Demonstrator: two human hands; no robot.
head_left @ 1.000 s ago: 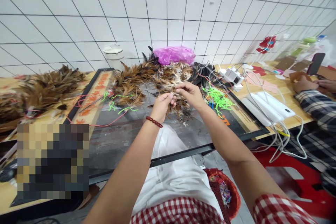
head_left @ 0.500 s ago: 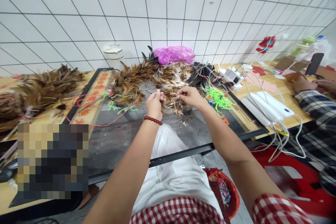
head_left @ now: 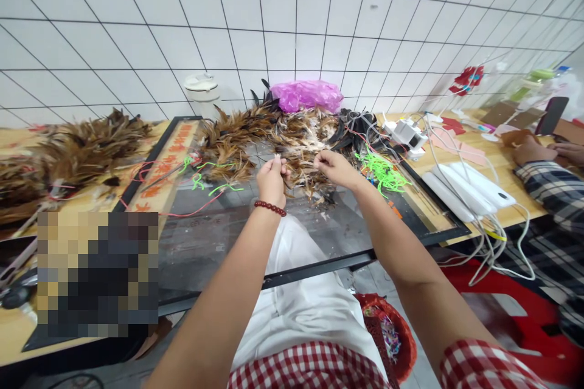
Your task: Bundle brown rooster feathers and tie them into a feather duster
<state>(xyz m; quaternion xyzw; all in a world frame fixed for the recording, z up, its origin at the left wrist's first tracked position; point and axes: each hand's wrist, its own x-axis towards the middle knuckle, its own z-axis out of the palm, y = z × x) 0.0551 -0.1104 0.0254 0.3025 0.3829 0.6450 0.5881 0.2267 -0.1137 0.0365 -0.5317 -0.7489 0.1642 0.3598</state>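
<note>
Pinching a barely discernible pale sliver [head_left: 277,156], your left grip [head_left: 272,181] is hovering; your curled right grip [head_left: 335,168] is hiding any contents. Bare space is lining the table's [head_left: 194,264] near edge.

The feather pile [head_left: 292,132] lies before the plastic bag [head_left: 306,96], left of the cords [head_left: 387,174].

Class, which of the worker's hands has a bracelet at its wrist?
The left hand: a dark red beaded bracelet circles its wrist, while the right hand has a bare wrist.
</note>
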